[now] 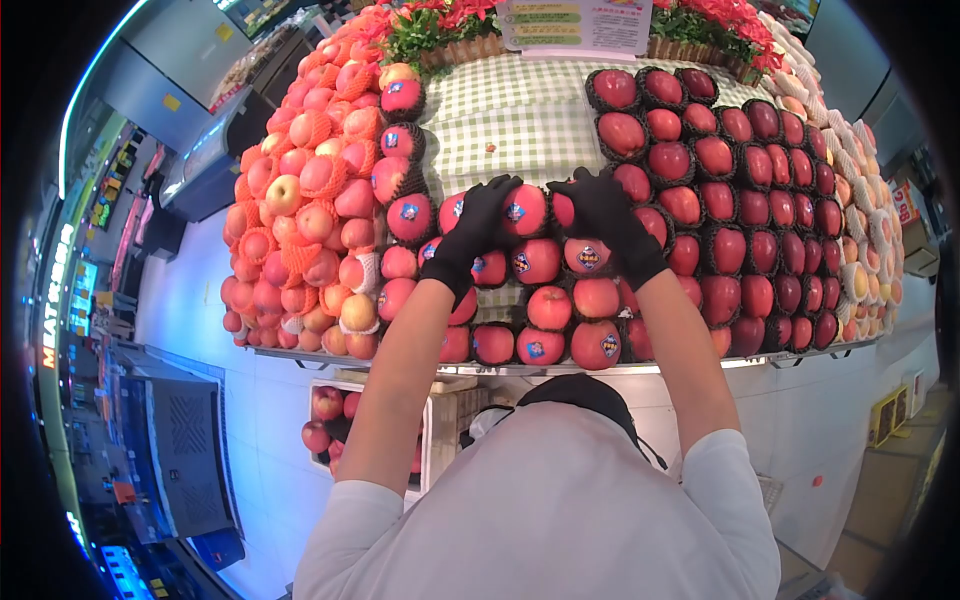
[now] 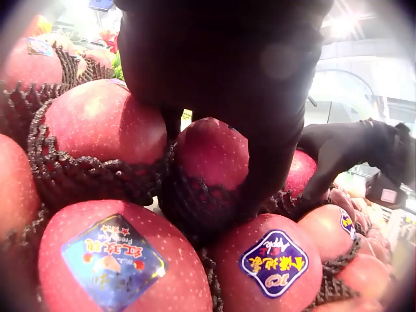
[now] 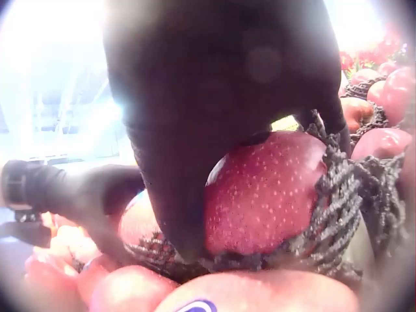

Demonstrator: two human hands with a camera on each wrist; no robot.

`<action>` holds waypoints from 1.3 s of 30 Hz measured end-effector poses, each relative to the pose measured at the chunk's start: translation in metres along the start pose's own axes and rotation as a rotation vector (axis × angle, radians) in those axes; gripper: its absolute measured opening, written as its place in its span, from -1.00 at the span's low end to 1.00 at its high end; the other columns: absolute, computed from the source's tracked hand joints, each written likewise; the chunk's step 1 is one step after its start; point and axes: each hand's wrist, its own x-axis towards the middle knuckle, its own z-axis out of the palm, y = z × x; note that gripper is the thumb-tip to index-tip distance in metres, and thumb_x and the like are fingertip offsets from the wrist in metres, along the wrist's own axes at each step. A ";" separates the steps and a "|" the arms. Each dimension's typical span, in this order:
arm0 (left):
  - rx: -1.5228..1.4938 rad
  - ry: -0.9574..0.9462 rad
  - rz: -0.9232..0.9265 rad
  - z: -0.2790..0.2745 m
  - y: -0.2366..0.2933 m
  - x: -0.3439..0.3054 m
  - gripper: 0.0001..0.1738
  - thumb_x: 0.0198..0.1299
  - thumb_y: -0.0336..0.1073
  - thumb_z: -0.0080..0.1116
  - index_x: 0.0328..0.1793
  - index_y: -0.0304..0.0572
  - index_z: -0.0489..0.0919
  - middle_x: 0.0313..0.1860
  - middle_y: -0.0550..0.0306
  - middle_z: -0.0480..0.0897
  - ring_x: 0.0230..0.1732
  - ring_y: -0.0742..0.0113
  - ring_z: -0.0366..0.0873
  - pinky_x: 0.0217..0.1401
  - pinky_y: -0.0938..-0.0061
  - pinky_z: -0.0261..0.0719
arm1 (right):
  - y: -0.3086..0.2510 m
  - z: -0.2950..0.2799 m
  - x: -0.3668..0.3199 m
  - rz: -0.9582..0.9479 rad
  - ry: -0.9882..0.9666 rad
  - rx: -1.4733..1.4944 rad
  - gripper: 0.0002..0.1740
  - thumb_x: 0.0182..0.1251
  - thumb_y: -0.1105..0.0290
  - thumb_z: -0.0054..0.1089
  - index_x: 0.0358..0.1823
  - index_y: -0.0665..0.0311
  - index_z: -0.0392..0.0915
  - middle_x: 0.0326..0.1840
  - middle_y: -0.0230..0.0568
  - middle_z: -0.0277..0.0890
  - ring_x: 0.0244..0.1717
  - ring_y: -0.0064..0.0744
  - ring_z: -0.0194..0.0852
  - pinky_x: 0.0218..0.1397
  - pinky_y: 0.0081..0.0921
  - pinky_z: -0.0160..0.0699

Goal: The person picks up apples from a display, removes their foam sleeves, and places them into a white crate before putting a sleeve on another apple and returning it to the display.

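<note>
Both hands wear black gloves. In the head view the left hand [image 1: 478, 225] lies over an apple in the upper row; the left wrist view shows its fingers and thumb around a red apple [image 2: 211, 153] in black foam net. Just right of a stickered apple [image 1: 524, 210], the right hand [image 1: 605, 222] holds another apple [image 1: 564, 210]. The right wrist view has that hand [image 3: 221, 84] curled round a speckled red apple [image 3: 270, 195] in black net. Both held apples sit among the others; their undersides are hidden.
Dark red apples [image 1: 720, 200] in black nets stand in rows at the right, pink-netted fruit [image 1: 300, 210] is heaped at the left. Behind are a green checked cloth [image 1: 500, 120], a sign [image 1: 578, 25] and red flowers. A crate of apples [image 1: 327, 403] stands below the front edge.
</note>
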 end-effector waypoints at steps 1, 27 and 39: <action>0.010 0.001 -0.008 -0.001 0.001 -0.002 0.14 -0.44 -0.18 0.65 0.44 -0.14 0.35 0.36 -0.14 0.44 0.36 -0.16 0.39 0.43 0.09 0.35 | 0.002 0.000 0.003 -0.007 -0.018 0.030 -0.13 -0.20 0.22 0.54 0.31 -0.17 0.48 0.02 -0.06 0.51 0.01 0.05 0.55 0.02 -0.07 0.59; 0.226 -0.003 -0.077 -0.037 -0.027 -0.044 0.16 -0.42 -0.23 0.67 0.45 -0.21 0.32 0.36 -0.21 0.42 0.35 -0.21 0.38 0.41 0.10 0.37 | 0.022 0.016 -0.019 0.053 0.257 0.264 -0.12 -0.06 0.05 0.54 0.35 0.05 0.39 0.35 -0.05 0.37 0.31 0.04 0.35 0.33 -0.02 0.36; 0.146 -0.009 0.050 -0.040 -0.047 -0.043 0.06 -0.38 -0.27 0.64 0.38 -0.20 0.36 0.29 -0.18 0.48 0.29 -0.19 0.43 0.36 0.14 0.43 | 0.025 0.041 -0.019 0.040 0.278 0.339 -0.18 0.07 0.13 0.45 0.38 0.13 0.34 0.40 0.01 0.32 0.33 0.09 0.33 0.37 -0.04 0.33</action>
